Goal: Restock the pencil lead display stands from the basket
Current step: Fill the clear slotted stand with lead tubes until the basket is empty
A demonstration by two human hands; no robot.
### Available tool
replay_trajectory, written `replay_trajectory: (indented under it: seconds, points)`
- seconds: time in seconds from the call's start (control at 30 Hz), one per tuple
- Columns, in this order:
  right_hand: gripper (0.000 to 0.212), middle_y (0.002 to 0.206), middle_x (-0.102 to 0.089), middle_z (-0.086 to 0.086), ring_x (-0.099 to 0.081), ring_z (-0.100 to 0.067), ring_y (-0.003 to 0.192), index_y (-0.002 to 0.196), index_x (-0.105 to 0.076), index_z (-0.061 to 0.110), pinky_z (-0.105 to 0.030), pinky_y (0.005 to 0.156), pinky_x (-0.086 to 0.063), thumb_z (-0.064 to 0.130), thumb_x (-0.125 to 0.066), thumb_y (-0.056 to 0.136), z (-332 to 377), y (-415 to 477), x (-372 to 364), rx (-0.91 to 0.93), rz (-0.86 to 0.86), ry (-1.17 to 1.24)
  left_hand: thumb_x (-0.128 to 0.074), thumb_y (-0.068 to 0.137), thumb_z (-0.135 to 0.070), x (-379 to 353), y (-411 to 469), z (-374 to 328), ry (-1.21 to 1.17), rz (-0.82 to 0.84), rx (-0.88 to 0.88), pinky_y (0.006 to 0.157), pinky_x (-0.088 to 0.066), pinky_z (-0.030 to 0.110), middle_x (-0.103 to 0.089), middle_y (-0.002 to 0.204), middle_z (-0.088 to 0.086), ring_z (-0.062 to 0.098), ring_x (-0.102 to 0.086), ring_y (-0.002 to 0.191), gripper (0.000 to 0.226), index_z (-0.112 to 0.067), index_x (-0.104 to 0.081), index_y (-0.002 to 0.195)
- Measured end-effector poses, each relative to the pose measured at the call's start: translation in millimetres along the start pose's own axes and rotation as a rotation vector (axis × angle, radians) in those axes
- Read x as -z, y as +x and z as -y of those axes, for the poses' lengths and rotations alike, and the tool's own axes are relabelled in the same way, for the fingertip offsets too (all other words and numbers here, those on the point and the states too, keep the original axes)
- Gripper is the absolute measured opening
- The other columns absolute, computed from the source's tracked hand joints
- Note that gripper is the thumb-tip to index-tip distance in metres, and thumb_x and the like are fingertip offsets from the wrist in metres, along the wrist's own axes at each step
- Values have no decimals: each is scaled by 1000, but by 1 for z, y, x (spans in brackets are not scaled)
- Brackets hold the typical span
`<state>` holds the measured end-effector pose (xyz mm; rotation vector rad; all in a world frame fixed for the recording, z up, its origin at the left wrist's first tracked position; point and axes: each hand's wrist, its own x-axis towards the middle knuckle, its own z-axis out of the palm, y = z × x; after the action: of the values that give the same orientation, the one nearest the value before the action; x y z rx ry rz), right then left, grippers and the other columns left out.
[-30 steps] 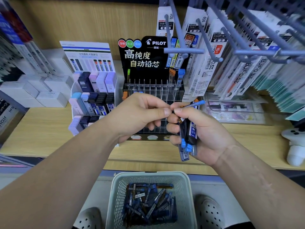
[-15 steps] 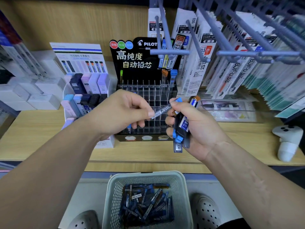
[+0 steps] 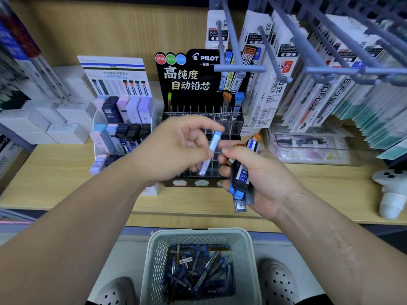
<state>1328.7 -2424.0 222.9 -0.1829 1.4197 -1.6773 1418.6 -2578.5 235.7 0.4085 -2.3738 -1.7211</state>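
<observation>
Blue-capped lead tube [image 3: 211, 148] motion-blurred, front slots of black stand [image 3: 198, 80] partly hidden, basket [image 3: 199, 231] cropped below.

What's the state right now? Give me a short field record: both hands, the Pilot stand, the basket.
left hand: pinches one blue-capped tube, cap up, in front of the stand
right hand: grips a bundle of lead cases, with a 0.5 HB label showing
Pilot stand: most visible clear slots look empty; only a few back-row tubes
basket: holds many loose lead cases
stocking: the pinched tube is not yet in a slot
</observation>
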Motion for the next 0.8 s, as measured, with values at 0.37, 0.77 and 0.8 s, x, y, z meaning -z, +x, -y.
replay_trajectory:
  seconds: [0.37, 0.77, 0.8]
  points:
    - [9, 77, -67, -1, -57, -13, 60, 94, -73, 19, -29, 56, -44, 13, -67, 92, 1, 1, 2, 2, -18, -4, -79, 81, -1, 41, -2, 18, 106, -382, -30, 64, -54, 23, -72, 70, 3, 13, -66, 62, 16, -16, -74, 81]
    - [10, 78, -65, -2, -54, -14, 59, 95, -72, 18, -28, 51, -45, 10, -66, 92, 1, 0, 3, -4, -6, -4, -79, 83, -10, 28, 5, 23, 296, -491, -101, 57, -40, 8, -56, 54, -9, 2, -49, 48, 21, -30, -72, 80]
    - [10, 78, -65, -2, -54, -14, 58, 95, -72, 18, -28, 51, -45, 11, -66, 92, 1, 0, 4, -4, -6, -10, -79, 83, -9, 30, 5, 22, 287, -483, -98, 57, -40, 8, -56, 53, -12, 2, -49, 48, 21, -28, -72, 80]
